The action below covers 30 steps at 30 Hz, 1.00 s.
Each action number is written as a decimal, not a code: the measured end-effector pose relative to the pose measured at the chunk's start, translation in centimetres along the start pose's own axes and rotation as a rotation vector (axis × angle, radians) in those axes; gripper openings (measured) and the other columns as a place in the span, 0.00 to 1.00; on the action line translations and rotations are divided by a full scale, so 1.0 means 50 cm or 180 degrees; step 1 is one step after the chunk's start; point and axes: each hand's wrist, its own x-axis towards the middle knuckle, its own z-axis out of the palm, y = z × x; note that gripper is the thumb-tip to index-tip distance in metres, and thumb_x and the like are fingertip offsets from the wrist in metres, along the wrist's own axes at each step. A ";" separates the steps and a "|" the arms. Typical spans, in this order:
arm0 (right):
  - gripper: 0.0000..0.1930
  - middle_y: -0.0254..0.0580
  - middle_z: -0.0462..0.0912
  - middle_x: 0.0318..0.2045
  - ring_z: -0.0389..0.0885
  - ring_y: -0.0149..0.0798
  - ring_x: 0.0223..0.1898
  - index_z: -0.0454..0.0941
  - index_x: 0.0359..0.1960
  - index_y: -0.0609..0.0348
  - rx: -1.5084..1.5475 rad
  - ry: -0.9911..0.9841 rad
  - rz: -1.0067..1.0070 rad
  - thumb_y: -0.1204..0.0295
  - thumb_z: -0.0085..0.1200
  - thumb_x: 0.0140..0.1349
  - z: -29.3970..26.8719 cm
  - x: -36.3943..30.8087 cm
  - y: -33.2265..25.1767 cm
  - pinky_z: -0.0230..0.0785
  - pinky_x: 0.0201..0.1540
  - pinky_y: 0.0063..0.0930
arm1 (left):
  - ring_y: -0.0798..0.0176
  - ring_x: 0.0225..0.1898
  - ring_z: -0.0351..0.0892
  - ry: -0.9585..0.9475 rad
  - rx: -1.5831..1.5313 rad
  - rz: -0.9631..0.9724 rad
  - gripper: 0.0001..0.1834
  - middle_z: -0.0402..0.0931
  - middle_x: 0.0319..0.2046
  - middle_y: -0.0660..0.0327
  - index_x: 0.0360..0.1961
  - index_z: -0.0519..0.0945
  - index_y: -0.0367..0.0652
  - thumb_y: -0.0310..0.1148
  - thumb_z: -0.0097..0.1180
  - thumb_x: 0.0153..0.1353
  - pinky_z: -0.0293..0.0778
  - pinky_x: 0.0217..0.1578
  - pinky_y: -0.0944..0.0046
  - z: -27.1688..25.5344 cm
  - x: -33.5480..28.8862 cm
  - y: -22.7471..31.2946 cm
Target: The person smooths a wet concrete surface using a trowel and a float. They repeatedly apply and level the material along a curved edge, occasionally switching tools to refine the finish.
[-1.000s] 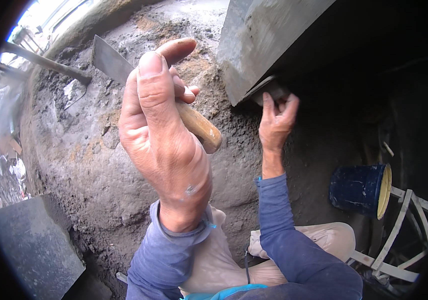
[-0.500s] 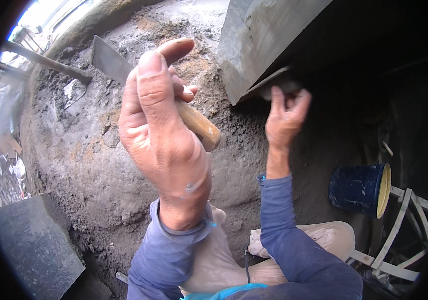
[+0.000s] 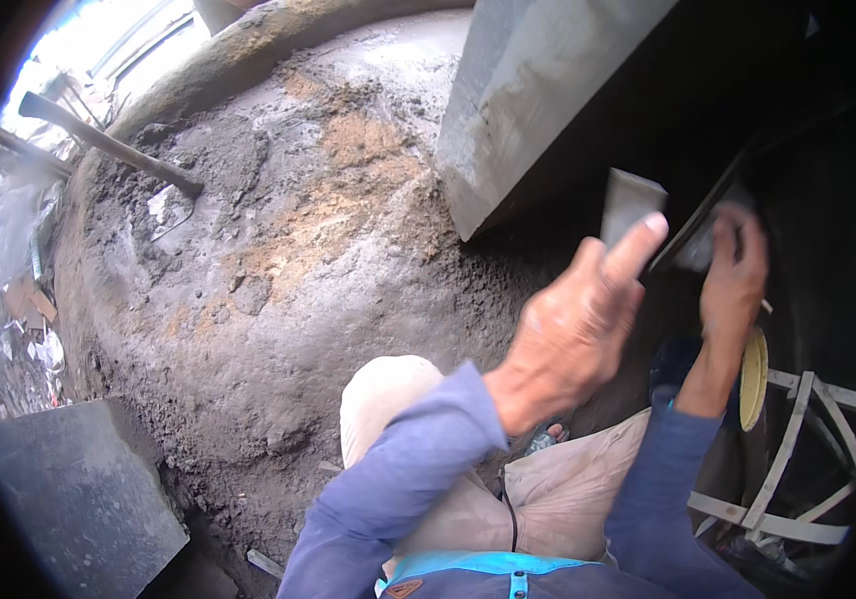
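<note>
My left hand (image 3: 573, 324) is closed around a trowel, its handle hidden by my fingers now. The flat grey trowel blade (image 3: 633, 205) sticks up beyond my index finger. To the right, my right hand (image 3: 733, 285) is blurred, with fingers bent around a thin dark flat plate (image 3: 698, 220) seen nearly edge-on. What the plate is exactly, I cannot tell. The trowel blade stands just left of the plate, with a gap between them. Behind both hands lies deep shadow.
A grey slab (image 3: 533, 110) juts in at the top over the mound of grey-brown mortar or soil (image 3: 328, 260). A wooden tool handle (image 3: 113, 145) leans at upper left. Another slab (image 3: 78, 489) lies lower left. A bucket's yellow rim (image 3: 754, 379) and a pale frame (image 3: 788, 459) are at right.
My left hand has swung from the middle to the right with the trowel, close to my right hand. My right hand has moved right and slightly down with the plate, away from the slab's corner.
</note>
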 end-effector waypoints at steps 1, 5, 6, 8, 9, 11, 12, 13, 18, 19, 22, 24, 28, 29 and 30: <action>0.11 0.51 0.84 0.55 0.84 0.54 0.58 0.84 0.56 0.58 -0.0339 -0.0193 -0.0148 0.68 0.56 0.79 0.003 -0.031 0.004 0.77 0.60 0.41 | 0.37 0.43 0.87 0.0001 -0.0009 0.0025 0.46 0.81 0.50 0.38 0.84 0.52 0.42 0.19 0.61 0.70 0.83 0.44 0.47 0.025 -0.010 0.006; 0.11 0.52 0.82 0.53 0.84 0.53 0.56 0.86 0.54 0.60 0.0155 -0.0967 0.0046 0.69 0.57 0.78 0.027 -0.192 0.053 0.76 0.58 0.42 | 0.37 0.38 0.84 -0.0229 -0.0226 -0.0293 0.44 0.82 0.45 0.38 0.82 0.51 0.39 0.25 0.63 0.72 0.80 0.42 0.43 0.095 -0.055 0.008; 0.12 0.51 0.82 0.53 0.84 0.51 0.56 0.86 0.54 0.60 0.0461 -0.1127 0.0495 0.68 0.57 0.79 0.034 -0.222 0.060 0.76 0.59 0.41 | 0.37 0.40 0.84 -0.0323 -0.0186 -0.0518 0.40 0.82 0.46 0.39 0.81 0.55 0.39 0.27 0.61 0.73 0.80 0.46 0.42 0.098 -0.058 0.008; 0.15 0.48 0.83 0.57 0.84 0.44 0.59 0.84 0.59 0.61 0.1041 -0.1456 0.1127 0.64 0.55 0.82 0.046 -0.250 0.044 0.76 0.61 0.39 | 0.35 0.48 0.84 -0.0237 -0.0180 -0.0879 0.27 0.83 0.47 0.41 0.73 0.69 0.36 0.29 0.57 0.76 0.78 0.54 0.40 0.113 -0.063 0.003; 0.16 0.48 0.82 0.59 0.84 0.43 0.60 0.83 0.61 0.62 0.1287 -0.1533 0.1318 0.63 0.53 0.83 0.046 -0.256 0.046 0.77 0.61 0.38 | 0.36 0.48 0.85 -0.0161 -0.0203 -0.0872 0.25 0.84 0.47 0.42 0.71 0.71 0.36 0.29 0.57 0.76 0.79 0.53 0.42 0.118 -0.066 0.001; 0.19 0.47 0.81 0.62 0.83 0.42 0.61 0.81 0.64 0.62 0.1817 -0.1638 0.1684 0.62 0.50 0.85 0.051 -0.260 0.043 0.77 0.61 0.37 | 0.37 0.49 0.86 -0.0024 -0.0224 -0.0807 0.21 0.84 0.47 0.43 0.67 0.74 0.35 0.29 0.56 0.77 0.81 0.51 0.45 0.120 -0.065 -0.003; 0.21 0.46 0.79 0.67 0.81 0.40 0.64 0.78 0.67 0.64 0.2489 -0.1781 0.2089 0.61 0.43 0.87 0.049 -0.254 0.038 0.78 0.61 0.34 | 0.40 0.47 0.87 -0.0014 -0.0454 -0.0939 0.19 0.85 0.47 0.44 0.66 0.76 0.35 0.29 0.56 0.77 0.81 0.50 0.47 0.120 -0.065 -0.005; 0.22 0.46 0.79 0.67 0.81 0.40 0.65 0.78 0.67 0.64 0.2397 -0.1856 0.1821 0.61 0.42 0.87 0.042 -0.252 0.031 0.77 0.62 0.34 | 0.43 0.45 0.88 0.0001 -0.0686 -0.1069 0.17 0.85 0.46 0.45 0.64 0.78 0.35 0.29 0.56 0.78 0.82 0.48 0.50 0.116 -0.059 -0.005; 0.23 0.44 0.77 0.68 0.79 0.40 0.69 0.77 0.67 0.65 0.3562 -0.2040 0.1846 0.62 0.39 0.86 0.019 -0.245 0.031 0.78 0.66 0.38 | 0.58 0.40 0.85 0.0503 -0.1005 -0.1144 0.10 0.83 0.42 0.52 0.54 0.84 0.37 0.27 0.61 0.76 0.80 0.41 0.59 0.103 -0.026 0.012; 0.23 0.43 0.77 0.68 0.79 0.41 0.69 0.78 0.67 0.66 0.3914 -0.2067 0.1926 0.62 0.39 0.85 0.010 -0.241 0.027 0.78 0.65 0.38 | 0.58 0.41 0.85 0.0517 -0.0913 -0.1047 0.10 0.82 0.43 0.52 0.55 0.84 0.37 0.27 0.61 0.75 0.80 0.41 0.59 0.099 -0.022 0.011; 0.23 0.42 0.79 0.61 0.82 0.35 0.60 0.79 0.66 0.63 0.3115 -0.2077 0.1270 0.57 0.49 0.85 0.004 -0.232 0.023 0.79 0.62 0.34 | 0.55 0.44 0.84 0.0482 -0.0840 -0.0934 0.13 0.79 0.47 0.52 0.56 0.84 0.36 0.25 0.64 0.73 0.80 0.41 0.59 0.082 -0.016 0.011; 0.22 0.41 0.79 0.57 0.83 0.33 0.56 0.82 0.63 0.60 0.2722 -0.1961 0.0969 0.55 0.54 0.83 0.005 -0.232 0.024 0.81 0.58 0.30 | 0.54 0.45 0.83 0.0331 -0.0434 -0.0617 0.13 0.80 0.47 0.53 0.55 0.85 0.37 0.26 0.65 0.72 0.79 0.43 0.58 0.075 -0.012 0.020; 0.22 0.39 0.79 0.51 0.83 0.32 0.50 0.82 0.62 0.61 0.2938 -0.1869 0.1366 0.54 0.56 0.82 -0.003 -0.231 0.043 0.83 0.54 0.30 | 0.52 0.46 0.80 0.0213 0.0909 0.0388 0.14 0.80 0.48 0.54 0.56 0.86 0.40 0.27 0.67 0.70 0.77 0.47 0.55 0.032 0.014 0.005; 0.22 0.40 0.80 0.50 0.84 0.33 0.51 0.81 0.62 0.62 0.3189 -0.1889 0.1475 0.54 0.55 0.82 -0.010 -0.228 0.061 0.83 0.55 0.32 | 0.53 0.47 0.79 0.0293 0.1095 0.0412 0.13 0.82 0.46 0.53 0.56 0.87 0.41 0.29 0.64 0.72 0.75 0.49 0.54 0.013 0.025 0.008; 0.23 0.40 0.81 0.50 0.84 0.34 0.51 0.81 0.63 0.62 0.3429 -0.1899 0.1594 0.55 0.54 0.83 -0.019 -0.226 0.081 0.84 0.56 0.34 | 0.55 0.47 0.79 0.0483 0.1295 0.0378 0.12 0.83 0.45 0.54 0.56 0.86 0.40 0.31 0.61 0.75 0.76 0.50 0.54 -0.006 0.037 -0.014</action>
